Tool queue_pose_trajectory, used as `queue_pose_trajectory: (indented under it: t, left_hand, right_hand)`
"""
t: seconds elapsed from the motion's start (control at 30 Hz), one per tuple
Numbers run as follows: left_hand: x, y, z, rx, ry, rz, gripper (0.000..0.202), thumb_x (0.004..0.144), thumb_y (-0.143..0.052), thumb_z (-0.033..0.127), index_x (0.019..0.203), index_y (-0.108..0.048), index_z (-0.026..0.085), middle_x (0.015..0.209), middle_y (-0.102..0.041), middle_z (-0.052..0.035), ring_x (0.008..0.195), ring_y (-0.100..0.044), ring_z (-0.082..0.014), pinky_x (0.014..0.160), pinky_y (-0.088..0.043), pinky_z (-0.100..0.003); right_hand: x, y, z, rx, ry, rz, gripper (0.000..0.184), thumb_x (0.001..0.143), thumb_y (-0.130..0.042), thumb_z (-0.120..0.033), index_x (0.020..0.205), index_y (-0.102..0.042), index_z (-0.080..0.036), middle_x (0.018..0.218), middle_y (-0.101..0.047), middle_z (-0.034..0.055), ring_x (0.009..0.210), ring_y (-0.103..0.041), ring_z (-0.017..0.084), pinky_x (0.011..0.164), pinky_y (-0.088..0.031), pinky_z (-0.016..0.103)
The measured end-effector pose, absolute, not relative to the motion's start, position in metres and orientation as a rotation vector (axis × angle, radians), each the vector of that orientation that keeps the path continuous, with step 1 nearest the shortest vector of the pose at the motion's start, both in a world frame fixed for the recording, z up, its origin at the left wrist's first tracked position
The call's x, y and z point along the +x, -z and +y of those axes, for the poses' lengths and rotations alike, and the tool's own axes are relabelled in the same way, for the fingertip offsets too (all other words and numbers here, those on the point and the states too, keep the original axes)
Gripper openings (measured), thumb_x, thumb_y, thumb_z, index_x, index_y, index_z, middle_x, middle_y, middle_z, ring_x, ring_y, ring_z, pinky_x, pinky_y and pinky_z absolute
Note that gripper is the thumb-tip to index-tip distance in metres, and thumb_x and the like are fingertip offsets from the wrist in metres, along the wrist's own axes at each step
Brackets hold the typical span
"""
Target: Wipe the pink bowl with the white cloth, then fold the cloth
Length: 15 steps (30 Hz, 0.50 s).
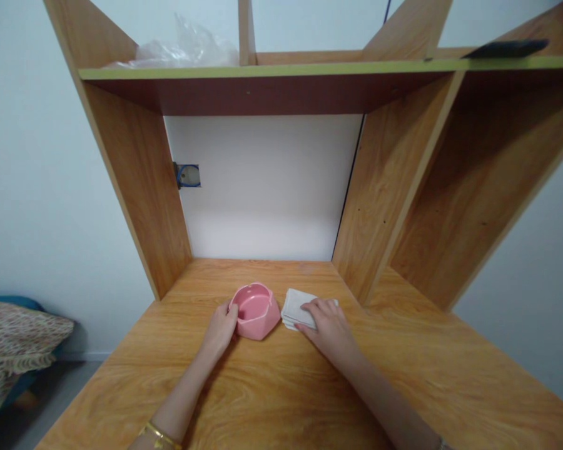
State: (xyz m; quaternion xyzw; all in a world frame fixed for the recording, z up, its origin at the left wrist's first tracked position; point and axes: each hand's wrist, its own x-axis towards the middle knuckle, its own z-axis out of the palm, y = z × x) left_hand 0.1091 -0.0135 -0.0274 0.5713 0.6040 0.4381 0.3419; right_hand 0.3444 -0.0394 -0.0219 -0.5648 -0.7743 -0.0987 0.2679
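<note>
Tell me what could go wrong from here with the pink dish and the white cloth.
1. The left hand holds the dish only by its left rim. If lifted that way, it might tip or slip onto the desk.
2. The right hand lies flat on the cloth. If pushed, the folded stack could slide or come apart.
</note>
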Motion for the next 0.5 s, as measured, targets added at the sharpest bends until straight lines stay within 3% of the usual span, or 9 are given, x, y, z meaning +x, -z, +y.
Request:
queue_pose_trajectory:
  t: [0.07,0.13,0.33,0.5]
  left_hand:
    - [0.109,0.024,-0.014,1.522,-1.137,1.560,0.029,0.075,-0.036,0.028,0.073,-0.061,0.012,0.055,-0.061,-0.0037,0.055,-0.058,-0.0176,0.050,-0.042,-0.024]
    - [0.110,0.020,-0.016,1.562,-1.136,1.546,0.029,0.074,-0.036,0.026,0.073,-0.062,0.012,0.063,-0.064,-0.0054,0.063,-0.059,-0.0188,0.056,-0.043,-0.025]
    - [0.115,0.013,-0.023,1.726,-1.089,1.470,0.034,0.074,-0.035,0.025,0.091,-0.063,0.012,0.085,-0.067,-0.0076,0.078,-0.060,-0.0195,0.070,-0.043,-0.027]
    - [0.119,0.007,-0.030,1.897,-0.961,1.606,0.037,0.077,-0.037,0.026,0.106,-0.058,0.015,0.096,-0.065,-0.0079,0.088,-0.059,-0.0194,0.075,-0.041,-0.026]
  right_hand:
    - [0.345,0.024,-0.037,-1.526,0.211,-2.062,0.012,0.076,-0.053,-0.028,0.079,-0.061,-0.020,0.082,-0.061,0.0057,0.082,-0.050,0.023,0.073,-0.037,0.034]
    - [0.349,0.026,-0.035,-1.508,0.142,-1.986,0.015,0.080,-0.048,-0.027,0.074,-0.059,-0.020,0.077,-0.061,0.0055,0.079,-0.051,0.022,0.072,-0.038,0.033]
    - [0.352,0.020,-0.036,-1.355,-0.030,-1.669,0.017,0.083,-0.041,-0.029,0.083,-0.054,-0.018,0.081,-0.059,0.0070,0.080,-0.051,0.021,0.071,-0.041,0.033]
    - [0.337,0.013,-0.044,-1.134,-0.132,-1.794,0.015,0.083,-0.041,-0.027,0.085,-0.054,-0.019,0.090,-0.055,0.0073,0.089,-0.051,0.020,0.079,-0.040,0.033]
